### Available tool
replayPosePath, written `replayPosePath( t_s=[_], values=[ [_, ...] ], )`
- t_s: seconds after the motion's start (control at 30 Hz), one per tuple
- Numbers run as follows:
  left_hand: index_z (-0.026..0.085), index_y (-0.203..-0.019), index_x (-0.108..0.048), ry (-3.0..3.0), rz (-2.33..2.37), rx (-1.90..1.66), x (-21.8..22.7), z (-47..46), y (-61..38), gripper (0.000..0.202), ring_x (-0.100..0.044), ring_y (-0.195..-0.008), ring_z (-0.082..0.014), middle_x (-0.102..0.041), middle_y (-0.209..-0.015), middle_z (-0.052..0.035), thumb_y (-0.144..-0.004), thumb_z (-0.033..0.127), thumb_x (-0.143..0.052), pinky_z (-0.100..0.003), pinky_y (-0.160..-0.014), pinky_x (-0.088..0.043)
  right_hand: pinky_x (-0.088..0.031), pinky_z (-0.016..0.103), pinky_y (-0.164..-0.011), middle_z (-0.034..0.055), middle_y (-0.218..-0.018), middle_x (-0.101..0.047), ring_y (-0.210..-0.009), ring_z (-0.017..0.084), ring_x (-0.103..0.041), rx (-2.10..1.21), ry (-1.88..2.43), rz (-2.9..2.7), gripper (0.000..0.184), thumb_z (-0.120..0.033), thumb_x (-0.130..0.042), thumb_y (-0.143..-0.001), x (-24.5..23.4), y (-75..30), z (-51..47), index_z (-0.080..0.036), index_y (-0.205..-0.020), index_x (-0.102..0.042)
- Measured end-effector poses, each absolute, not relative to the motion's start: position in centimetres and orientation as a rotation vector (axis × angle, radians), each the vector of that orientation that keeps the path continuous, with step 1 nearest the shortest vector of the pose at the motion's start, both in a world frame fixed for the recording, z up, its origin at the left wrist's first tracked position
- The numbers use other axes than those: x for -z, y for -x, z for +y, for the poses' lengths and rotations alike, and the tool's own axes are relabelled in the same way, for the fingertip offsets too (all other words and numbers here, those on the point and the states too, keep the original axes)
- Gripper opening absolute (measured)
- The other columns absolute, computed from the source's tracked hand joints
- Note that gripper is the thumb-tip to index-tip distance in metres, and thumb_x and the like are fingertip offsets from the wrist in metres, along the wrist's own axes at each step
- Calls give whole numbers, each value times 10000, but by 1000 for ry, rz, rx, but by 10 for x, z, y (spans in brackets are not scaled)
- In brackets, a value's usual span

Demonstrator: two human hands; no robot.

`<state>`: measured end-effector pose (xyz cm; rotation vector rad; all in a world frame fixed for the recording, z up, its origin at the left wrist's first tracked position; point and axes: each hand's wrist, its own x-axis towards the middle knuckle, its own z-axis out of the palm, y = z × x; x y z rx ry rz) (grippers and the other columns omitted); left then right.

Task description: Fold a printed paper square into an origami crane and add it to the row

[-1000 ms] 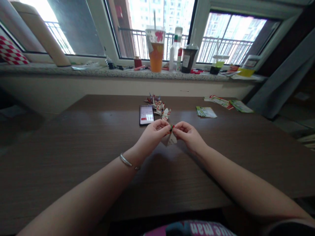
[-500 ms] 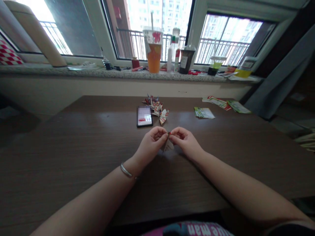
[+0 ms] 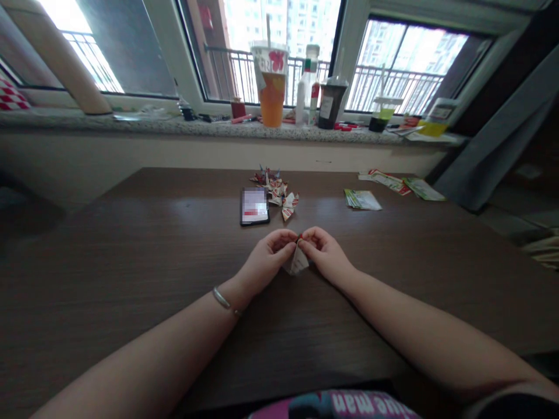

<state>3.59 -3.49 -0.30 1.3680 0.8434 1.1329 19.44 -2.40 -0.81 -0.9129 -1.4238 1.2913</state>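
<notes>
Phone (image 3: 254,206) on the brown table (image 3: 131,262) as landmark: the small folded paper (image 3: 297,265), pale with a bit of red at its top, sits on my side of the phone and to its right, my left hand (image 3: 271,256) and right hand (image 3: 326,255) both pinching its upper edge, fingertips nearly meeting. Just beside the phone's right edge, a cluster of folded paper pieces (image 3: 288,205); well right of the phone, a fanned stack of slips (image 3: 363,199).
</notes>
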Motion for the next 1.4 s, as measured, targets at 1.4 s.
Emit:
replayPosePath(
  t_s=[1.4],
  values=[
    [164,-1179,-491,-1195,879,-1190,17,-23,-32,533,-687,-888,-186,-711,-1040,-87,-727,260,-756,-298,-790,-533,-500,282,-687,-15,-868,-631,-719,129,-613,-1354,903,-1342,423,-390,-771,-656,31,-197,-3,-242,-930,-484]
  ],
)
